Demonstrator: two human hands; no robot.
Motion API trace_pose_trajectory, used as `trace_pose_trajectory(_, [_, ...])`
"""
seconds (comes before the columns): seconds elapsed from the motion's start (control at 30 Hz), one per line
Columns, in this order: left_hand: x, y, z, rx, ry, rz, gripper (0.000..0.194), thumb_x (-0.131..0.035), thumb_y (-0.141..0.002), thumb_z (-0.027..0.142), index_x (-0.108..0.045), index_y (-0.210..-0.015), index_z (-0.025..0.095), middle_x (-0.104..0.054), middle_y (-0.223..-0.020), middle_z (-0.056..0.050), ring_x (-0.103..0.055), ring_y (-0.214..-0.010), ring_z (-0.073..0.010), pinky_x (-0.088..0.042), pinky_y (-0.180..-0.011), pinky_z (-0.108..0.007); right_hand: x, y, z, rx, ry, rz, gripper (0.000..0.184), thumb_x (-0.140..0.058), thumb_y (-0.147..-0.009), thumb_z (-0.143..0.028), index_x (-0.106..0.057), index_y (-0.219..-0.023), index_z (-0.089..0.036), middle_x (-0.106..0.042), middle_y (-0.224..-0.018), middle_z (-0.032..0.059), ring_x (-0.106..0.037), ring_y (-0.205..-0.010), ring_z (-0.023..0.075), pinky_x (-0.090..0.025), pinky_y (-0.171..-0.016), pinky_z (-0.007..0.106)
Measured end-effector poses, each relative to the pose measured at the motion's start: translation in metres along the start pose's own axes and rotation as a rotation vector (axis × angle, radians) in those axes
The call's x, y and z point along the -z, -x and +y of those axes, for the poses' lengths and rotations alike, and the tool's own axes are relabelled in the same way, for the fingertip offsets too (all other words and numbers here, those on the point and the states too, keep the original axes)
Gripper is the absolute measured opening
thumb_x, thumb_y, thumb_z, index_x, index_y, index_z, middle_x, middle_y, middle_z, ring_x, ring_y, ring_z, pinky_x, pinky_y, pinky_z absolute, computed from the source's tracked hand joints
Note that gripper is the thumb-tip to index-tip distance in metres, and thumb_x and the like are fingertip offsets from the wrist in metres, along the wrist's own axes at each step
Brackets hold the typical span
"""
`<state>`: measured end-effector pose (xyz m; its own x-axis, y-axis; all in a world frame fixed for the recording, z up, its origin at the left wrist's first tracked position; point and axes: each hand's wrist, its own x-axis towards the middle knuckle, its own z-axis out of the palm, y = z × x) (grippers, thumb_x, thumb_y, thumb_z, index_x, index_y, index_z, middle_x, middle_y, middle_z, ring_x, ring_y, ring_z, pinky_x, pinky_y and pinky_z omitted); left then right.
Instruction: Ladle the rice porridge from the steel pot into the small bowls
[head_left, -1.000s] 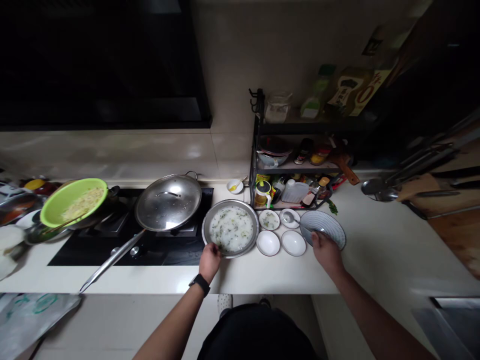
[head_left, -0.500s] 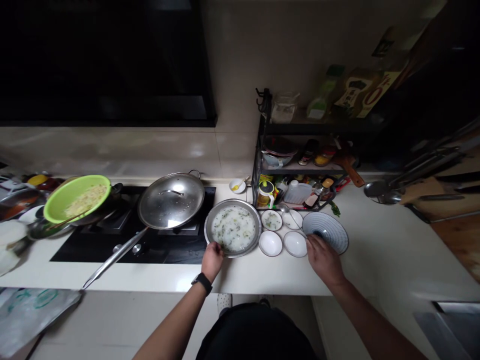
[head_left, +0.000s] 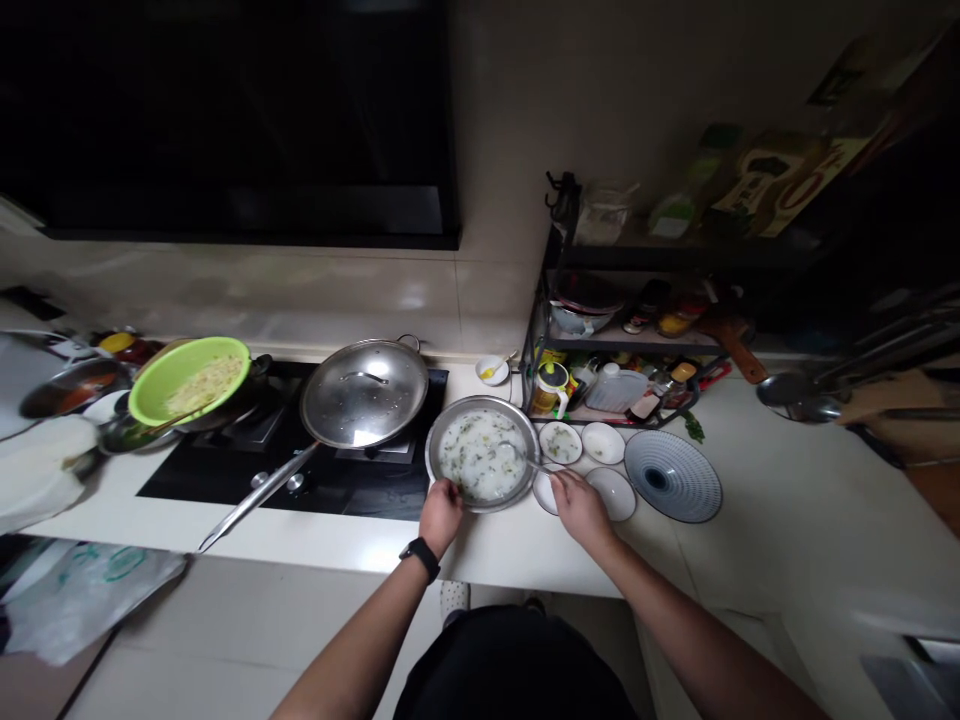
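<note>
A round metal basin (head_left: 433,452) holds a whitish soup (head_left: 476,450) with green bits. My left hand (head_left: 442,510) is closed on the basin's near rim. In my right hand (head_left: 581,508) is the handle of a metal ladle (head_left: 536,466), whose bowl end dips into the soup at the basin's right side. Several small white bowls stand right of the basin. The back left bowl (head_left: 561,443) contains soup with greens, and the back right bowl (head_left: 603,444) has a little in it. The front left bowl (head_left: 545,488) is partly covered by my right hand; the front right bowl (head_left: 615,492) is beside it.
A wide patterned bowl (head_left: 675,478) stands right of the small bowls. Behind them is a seasoning rack (head_left: 630,345). Leftward, a lidded pan (head_left: 365,395) sits on the black stove (head_left: 330,490), its long handle jutting over the counter edge. A green basin (head_left: 150,385) lies farther left.
My right hand has brought the ladle left from over the back right bowl into the soup. My left hand has stayed on the basin's rim. The view has shifted slightly.
</note>
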<state>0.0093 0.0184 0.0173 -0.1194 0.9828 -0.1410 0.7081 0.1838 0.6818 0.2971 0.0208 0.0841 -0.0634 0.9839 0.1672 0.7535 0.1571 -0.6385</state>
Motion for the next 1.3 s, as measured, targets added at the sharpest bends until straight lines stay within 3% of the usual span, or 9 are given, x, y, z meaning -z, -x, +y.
trace_pose_trajectory(0.2, [0.003, 0.0, 0.001, 0.001, 0.014, -0.02, 0.019, -0.056, -0.077, 0.001, -0.053, -0.079, 0.02, -0.061, -0.083, -0.003, -0.059, -0.081, -0.0178, -0.042, -0.075, -0.026, -0.013, -0.001, 0.0, -0.576, -0.378, -0.002, 0.046, -0.047, -0.088, -0.057, -0.066, -0.065, -0.021, -0.074, -0.067, 0.0112, -0.071, -0.062, 0.0236, -0.057, -0.062, 0.033])
trace_pose_trajectory(0.3, [0.003, 0.0, 0.002, 0.002, 0.014, -0.017, 0.019, -0.056, -0.078, 0.001, -0.053, -0.079, 0.02, -0.061, -0.082, -0.004, -0.058, -0.08, -0.0178, -0.042, -0.075, -0.026, -0.01, -0.006, -0.004, -0.712, -0.558, 0.037, 0.046, -0.056, -0.081, -0.059, -0.066, -0.06, -0.02, -0.074, -0.063, 0.0127, -0.07, -0.056, 0.0237, -0.058, -0.057, 0.033])
trace_pose_trajectory(0.57, [0.005, 0.0, 0.005, 0.02, -0.001, -0.03, 0.019, -0.056, -0.078, 0.001, -0.054, -0.08, 0.019, -0.061, -0.084, -0.004, -0.059, -0.082, -0.0182, -0.043, -0.075, -0.026, 0.012, -0.012, -0.016, -0.575, -0.562, 0.143, 0.048, -0.064, -0.078, -0.064, -0.069, -0.062, -0.02, -0.076, -0.068, 0.0116, -0.071, -0.058, 0.0219, -0.057, -0.058, 0.031])
trace_pose_trajectory(0.9, [0.005, 0.0, 0.005, 0.008, 0.012, -0.023, 0.019, -0.055, -0.078, 0.001, -0.053, -0.079, 0.019, -0.062, -0.082, -0.004, -0.059, -0.08, -0.0179, -0.042, -0.075, -0.026, 0.014, -0.018, -0.007, -0.533, -0.593, 0.188, 0.058, -0.062, -0.08, -0.072, -0.073, -0.071, -0.016, -0.078, -0.076, 0.0125, -0.073, -0.066, 0.0214, -0.059, -0.067, 0.032])
trace_pose_trajectory(1.3, [0.004, 0.0, 0.005, 0.027, 0.008, -0.034, 0.019, -0.055, -0.079, 0.001, -0.053, -0.081, 0.02, -0.062, -0.085, -0.005, -0.06, -0.082, -0.0184, -0.043, -0.076, -0.026, 0.013, -0.014, -0.01, -0.682, -0.693, 0.151, 0.048, -0.069, -0.076, -0.061, -0.071, -0.063, -0.015, -0.076, -0.067, 0.0133, -0.073, -0.056, 0.0224, -0.061, -0.058, 0.031])
